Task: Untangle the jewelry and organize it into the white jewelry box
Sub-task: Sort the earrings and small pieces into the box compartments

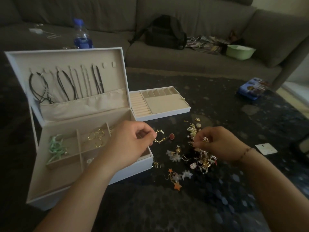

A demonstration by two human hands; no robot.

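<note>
Gold hoop earring (160, 136) sat pinched in our left hand (128, 144), grip closed on it, just past the box's right edge above the bench (217, 101). Right hand (217, 143) pinched a small gold piece (204, 139) at the top of the tangled pile (199, 158); exact item too small to tell. Judgement: hoop belonged w/ the other gold hoops (97, 137) in the white jewelry box (80, 164), mid compartment. Best to lift slow, keep the right-hand piece low so nothing dragged along, and check the hook wasn't snagged. Ring tray (158, 104) sat behind, beside the open lid w/ necklaces (66, 84) hung.
</note>
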